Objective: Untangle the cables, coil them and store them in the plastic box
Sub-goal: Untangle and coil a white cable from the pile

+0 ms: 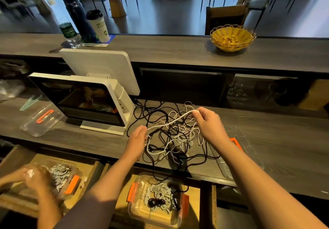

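Grey wood counter (267,122), both hands' grip pinching one white cable (170,122): left hand (138,136), right hand (208,122).

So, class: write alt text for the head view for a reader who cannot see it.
Two hands stretch a white cable between them, left hand and right hand each pinching it, above a tangle of black and white cables on a grey counter. A plastic box of coiled cables sits below.

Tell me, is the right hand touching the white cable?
Touching. The head view shows the right hand pinching the white cable at its fingertips.
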The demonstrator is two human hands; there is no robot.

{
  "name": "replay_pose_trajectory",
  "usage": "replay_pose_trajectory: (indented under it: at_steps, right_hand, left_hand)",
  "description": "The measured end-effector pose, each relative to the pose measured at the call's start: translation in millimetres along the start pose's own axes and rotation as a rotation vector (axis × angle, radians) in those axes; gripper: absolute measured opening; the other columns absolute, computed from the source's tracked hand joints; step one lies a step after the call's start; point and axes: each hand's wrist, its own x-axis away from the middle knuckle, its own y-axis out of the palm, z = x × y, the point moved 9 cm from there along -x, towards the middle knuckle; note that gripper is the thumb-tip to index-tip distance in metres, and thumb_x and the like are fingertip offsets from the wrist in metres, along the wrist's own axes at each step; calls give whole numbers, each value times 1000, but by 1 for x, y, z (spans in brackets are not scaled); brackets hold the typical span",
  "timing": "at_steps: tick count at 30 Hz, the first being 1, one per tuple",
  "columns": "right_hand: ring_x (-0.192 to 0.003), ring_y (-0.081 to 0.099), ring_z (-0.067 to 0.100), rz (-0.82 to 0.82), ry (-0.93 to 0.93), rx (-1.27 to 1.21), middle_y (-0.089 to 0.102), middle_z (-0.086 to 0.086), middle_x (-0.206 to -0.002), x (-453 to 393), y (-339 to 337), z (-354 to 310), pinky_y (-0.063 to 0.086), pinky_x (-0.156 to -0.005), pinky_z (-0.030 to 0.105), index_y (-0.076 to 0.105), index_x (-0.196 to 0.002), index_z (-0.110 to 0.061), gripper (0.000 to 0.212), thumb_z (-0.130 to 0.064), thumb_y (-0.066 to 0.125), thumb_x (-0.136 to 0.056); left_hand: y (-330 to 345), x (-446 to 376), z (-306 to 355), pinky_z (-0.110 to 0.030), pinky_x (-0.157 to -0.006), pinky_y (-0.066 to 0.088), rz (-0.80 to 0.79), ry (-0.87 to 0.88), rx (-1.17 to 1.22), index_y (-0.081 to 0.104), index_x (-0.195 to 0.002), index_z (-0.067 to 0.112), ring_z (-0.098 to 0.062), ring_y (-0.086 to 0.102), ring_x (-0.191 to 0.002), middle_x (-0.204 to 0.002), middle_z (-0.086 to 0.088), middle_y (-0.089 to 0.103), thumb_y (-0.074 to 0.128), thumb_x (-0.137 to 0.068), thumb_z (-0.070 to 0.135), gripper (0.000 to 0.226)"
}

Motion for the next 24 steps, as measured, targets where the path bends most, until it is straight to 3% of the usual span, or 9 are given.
replay_pose_trajectory:
  at_steps: [2, 4, 7, 9, 10, 12, 13, 16, 24]
  right_hand:
    - [-93, 62, 16, -45, 108, 195, 67, 1, -102, -4, 2, 17, 51, -76, 30, 62, -122, -20, 23, -24, 53, -101]
    - [-127, 50, 22, -83, 82, 433, 54, 6, -138, -5, 6, 16, 44, -106, 38, 41, -148, -20, 54, -20, 58, -97]
    - [-139, 39, 15, -115, -162, 323, 45, -1, -149, 7, 22, -27, 33, -115, 35, 36, -151, -22, 56, -19, 55, -98]
    - [-122, 55, 8, -337, -190, 131, 59, -5, -134, 19, 53, -38, 46, -105, 33, 46, -144, -26, 42, -31, 49, -102]
    - [-103, 62, 4, -406, -171, 75, 66, -7, -116, 22, 65, -36, 53, -91, 30, 56, -133, -27, 34, -39, 46, -103]
    - [-64, 56, 0, -367, -146, 33, 64, -9, -78, 18, 64, -31, 49, -64, 25, 66, -99, -24, 32, -48, 45, -102]
    - [-56, 51, 1, -327, -134, 33, 60, -8, -68, 15, 59, -27, 46, -58, 24, 65, -86, -22, 35, -48, 47, -101]
    - [-55, 51, 6, -304, -131, 20, 58, -5, -62, 16, 49, -22, 47, -56, 22, 61, -71, -20, 35, -43, 56, -97]
    - [-51, 48, 0, -210, -117, -65, 55, -8, -57, 14, 24, -12, 44, -56, 20, 59, -65, -21, 36, -39, 60, -96]
  left_hand:
    - [7, 4, 13, -33, -64, 36, -66, 70, -58, 47, -79, 20, -13, 42, -66, -73, 3, 44, 35, -108, 34, 34]
    - [19, 12, 27, -28, -58, 38, -147, 134, -140, 49, -82, 20, -10, 43, -59, -68, 5, 46, 36, -108, 37, 34]
    - [43, 25, 51, -25, -58, 39, -251, 207, -202, 50, -85, 24, -5, 45, -57, -70, 7, 51, 38, -107, 36, 28]
    - [55, 32, 64, -27, -66, 41, -281, 223, -150, 54, -94, 26, -4, 49, -66, -79, 9, 54, 37, -108, 32, 23]
    - [58, 33, 68, -27, -70, 42, -279, 217, -115, 57, -101, 26, -4, 51, -72, -83, 10, 55, 36, -108, 29, 22]
    - [59, 32, 72, -27, -70, 41, -267, 211, -68, 60, -103, 25, -7, 50, -72, -80, 9, 54, 36, -107, 27, 25]
    - [58, 30, 71, -29, -69, 40, -260, 220, -71, 60, -95, 22, -10, 49, -70, -76, 7, 52, 36, -107, 27, 28]
    - [55, 21, 56, -37, -68, 37, -238, 218, -141, 50, -72, 21, -17, 45, -67, -69, 1, 48, 36, -106, 29, 38]
    - [41, 6, 9, -33, -62, 33, -162, 116, -246, 49, -71, 21, -15, 40, -60, -65, 1, 43, 32, -105, 53, 50]
